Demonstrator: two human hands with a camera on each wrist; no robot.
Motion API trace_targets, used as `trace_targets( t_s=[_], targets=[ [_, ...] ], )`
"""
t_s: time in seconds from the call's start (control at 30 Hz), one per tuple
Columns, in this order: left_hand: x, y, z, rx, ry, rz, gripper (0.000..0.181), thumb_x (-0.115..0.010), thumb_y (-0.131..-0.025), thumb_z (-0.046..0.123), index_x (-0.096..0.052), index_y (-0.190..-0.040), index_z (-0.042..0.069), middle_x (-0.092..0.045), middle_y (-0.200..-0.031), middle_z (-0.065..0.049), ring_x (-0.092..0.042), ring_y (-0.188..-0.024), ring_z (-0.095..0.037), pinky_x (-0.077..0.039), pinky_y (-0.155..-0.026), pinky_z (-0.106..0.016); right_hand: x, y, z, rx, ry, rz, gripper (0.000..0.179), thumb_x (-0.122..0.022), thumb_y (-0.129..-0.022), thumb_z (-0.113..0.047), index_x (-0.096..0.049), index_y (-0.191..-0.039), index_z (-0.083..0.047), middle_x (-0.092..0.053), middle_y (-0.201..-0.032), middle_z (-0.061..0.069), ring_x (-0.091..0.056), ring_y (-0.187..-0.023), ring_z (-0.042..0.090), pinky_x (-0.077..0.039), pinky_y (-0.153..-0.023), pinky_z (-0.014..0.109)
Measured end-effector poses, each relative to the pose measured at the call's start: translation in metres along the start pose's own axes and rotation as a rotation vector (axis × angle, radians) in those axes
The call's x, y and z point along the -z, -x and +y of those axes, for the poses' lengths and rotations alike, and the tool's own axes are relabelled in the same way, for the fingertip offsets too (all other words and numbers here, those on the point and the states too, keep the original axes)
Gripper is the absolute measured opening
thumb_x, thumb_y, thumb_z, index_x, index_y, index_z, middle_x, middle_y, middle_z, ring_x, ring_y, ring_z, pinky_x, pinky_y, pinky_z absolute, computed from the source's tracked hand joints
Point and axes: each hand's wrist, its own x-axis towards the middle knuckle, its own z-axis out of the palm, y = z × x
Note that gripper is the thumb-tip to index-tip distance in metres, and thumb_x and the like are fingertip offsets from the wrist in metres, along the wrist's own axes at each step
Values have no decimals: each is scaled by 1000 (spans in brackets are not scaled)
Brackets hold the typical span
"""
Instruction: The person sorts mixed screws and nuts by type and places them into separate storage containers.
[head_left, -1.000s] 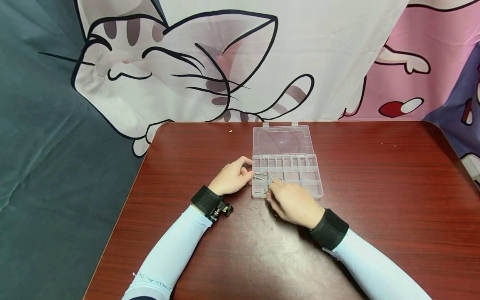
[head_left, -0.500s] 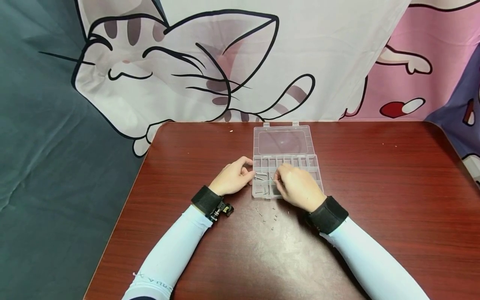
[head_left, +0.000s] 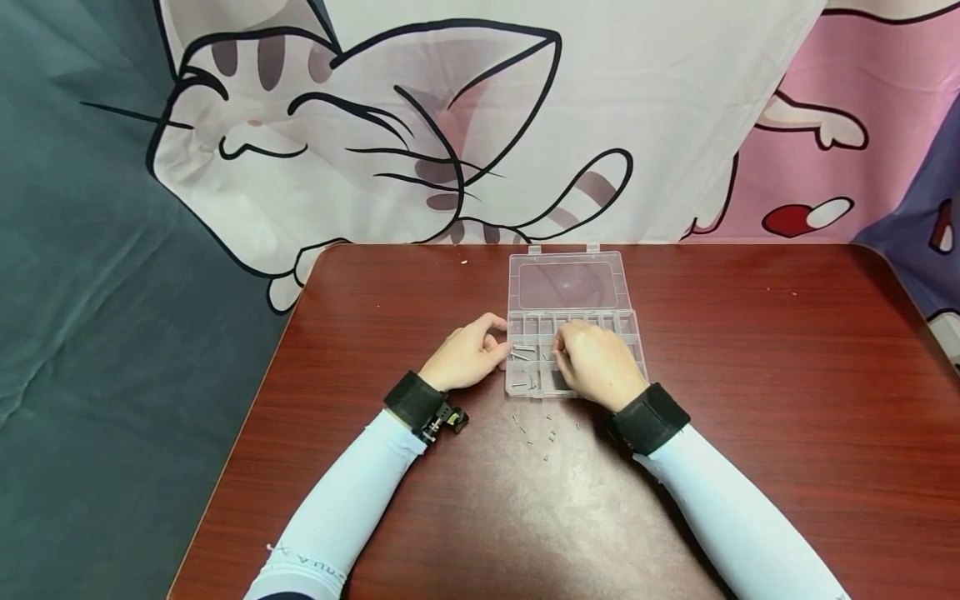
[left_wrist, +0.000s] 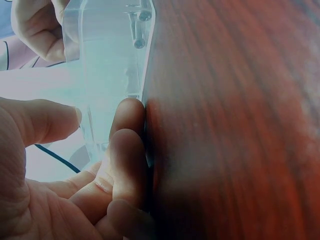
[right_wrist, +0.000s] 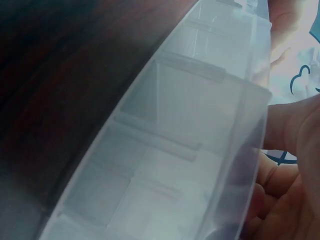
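Observation:
A clear plastic compartment box (head_left: 622, 352) lies on the table with its lid (head_left: 566, 283) laid back at the far side. My left hand (head_left: 465, 354) holds the box's left edge. In the left wrist view its curled fingers (left_wrist: 129, 160) rest against the wall and the thumb is at the rim. My right hand (head_left: 600, 362) reaches into the middle compartments, fingers curled and pointing down; whether a screw is pinched there is hidden. Metal screws (head_left: 522, 349) lie in the left compartments. Through the wall, the left wrist view shows screws (left_wrist: 138, 40).
Several small screws (head_left: 519, 423) are scattered on the brown wooden table (head_left: 765, 367) in front of the box. Small white bits (head_left: 795, 293) lie at the far right. A cat-print cloth (head_left: 360, 200) hangs behind the table's far edge.
My right hand has moved away and slightly right, from the box's front compartments to its middle ones, uncovering screws on the table. My left hand has stayed at the box's left edge.

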Motion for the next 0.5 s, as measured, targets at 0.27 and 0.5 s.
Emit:
trace_targets(
  t_s=[0.27,0.5],
  targets=[
    [0,-1,0,-2,-6,0,44,-53,-96,39,-54,-133,16,-68,-76,8,-59,-64,-12,-44,-66,-32,-1,-1,1,-10,-3,10,7,-63,-87,-15,-61,-82,-11,-57,-73,0,-56,-65,18,-48,-58,37],
    [0,-1,0,-6,-4,-2,44,-53,-97,39,-53,-134,15,-68,-75,9,-59,-64,-11,-44,-66,-32,-1,-1,1,-25,-20,4,8,-64,-86,-15,-61,-80,-12,-54,-71,-2,-53,-63,16,-46,-57,36]
  ],
)
